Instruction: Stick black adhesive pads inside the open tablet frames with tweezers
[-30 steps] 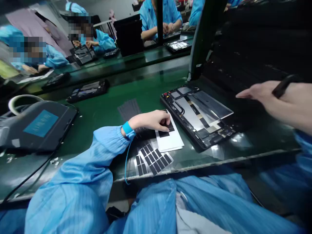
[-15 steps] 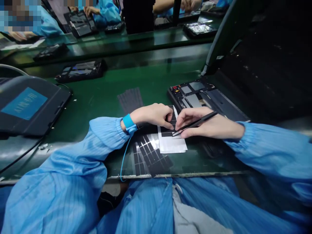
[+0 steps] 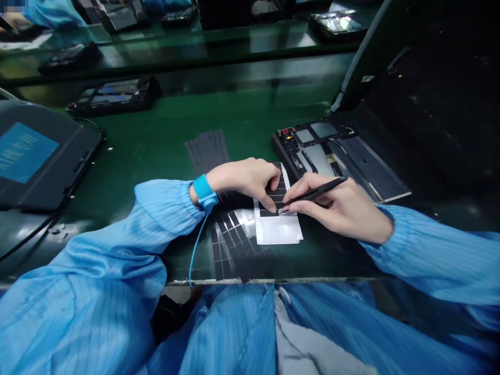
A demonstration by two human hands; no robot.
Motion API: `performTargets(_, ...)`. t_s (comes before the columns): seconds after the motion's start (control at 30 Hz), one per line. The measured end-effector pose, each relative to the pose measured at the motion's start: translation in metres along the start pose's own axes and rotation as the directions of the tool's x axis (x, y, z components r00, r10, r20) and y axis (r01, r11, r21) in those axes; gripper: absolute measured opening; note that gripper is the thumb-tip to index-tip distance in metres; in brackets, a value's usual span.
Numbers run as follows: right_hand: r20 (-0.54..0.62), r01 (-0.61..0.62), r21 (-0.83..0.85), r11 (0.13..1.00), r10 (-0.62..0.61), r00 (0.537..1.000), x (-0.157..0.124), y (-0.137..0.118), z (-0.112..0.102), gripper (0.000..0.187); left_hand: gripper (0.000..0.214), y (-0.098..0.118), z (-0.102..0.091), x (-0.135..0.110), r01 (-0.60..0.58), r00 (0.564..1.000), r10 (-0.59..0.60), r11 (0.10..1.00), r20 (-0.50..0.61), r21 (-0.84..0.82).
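My right hand (image 3: 344, 213) is closed around black tweezers (image 3: 318, 190), held like a pen. Their tips meet the lower edge of a sheet of black adhesive pads (image 3: 277, 197), close to my left thumb. With curled fingers and thumb pressed down, my left hand (image 3: 250, 177) holds that sheet. Under it lies white backing paper (image 3: 277, 232). A blue wrist strap (image 3: 203, 188) with a cord circles my left wrist. More sheets of black pads (image 3: 234, 242) lie nearer the table edge, and dark strips (image 3: 208, 151) fan out beyond my left hand.
An opened electronic device (image 3: 324, 148) with bare inner parts sits behind my right hand. A dark grey case with a blue label (image 3: 27, 151) stands at left. Another opened device (image 3: 115, 96) lies farther back. Small white scraps (image 3: 60, 232) dot the left side. A co-worker's blue sleeve (image 3: 58, 13) shows top left.
The view has tilted down slightly. The tweezers' tips now sit against my left thumb's end at the sheet's lower edge, and my right hand has turned a little. Both hands keep their holds.
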State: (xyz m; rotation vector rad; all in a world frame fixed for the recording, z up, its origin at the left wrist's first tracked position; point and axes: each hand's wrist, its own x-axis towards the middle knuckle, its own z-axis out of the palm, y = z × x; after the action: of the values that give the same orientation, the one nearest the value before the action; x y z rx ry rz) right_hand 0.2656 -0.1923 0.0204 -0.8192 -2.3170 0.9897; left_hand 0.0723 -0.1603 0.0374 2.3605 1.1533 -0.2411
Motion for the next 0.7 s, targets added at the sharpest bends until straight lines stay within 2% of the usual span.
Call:
performTargets(0.5,-0.059,-0.011,-0.034,0.999,0.009,0.998,0.003,-0.008,0.008,0.021,0.047,-0.001,0.002,0.002,0.013,1.000,-0.013,1.000,-0.014,-0.016)
performTargets(0.63,-0.040,-0.084,0.085,0.993,0.087,0.995,0.004,-0.009,0.000,0.025,0.048,-0.002,0.001,0.001,0.032,0.999,-0.032,0.999,-0.028,-0.012)
performTargets(0.7,-0.109,-0.127,0.135,0.983,0.142,0.984,0.003,-0.005,-0.009,0.026,0.046,-0.001,0.001,-0.002,0.025,0.999,-0.025,0.999,-0.025,-0.021)
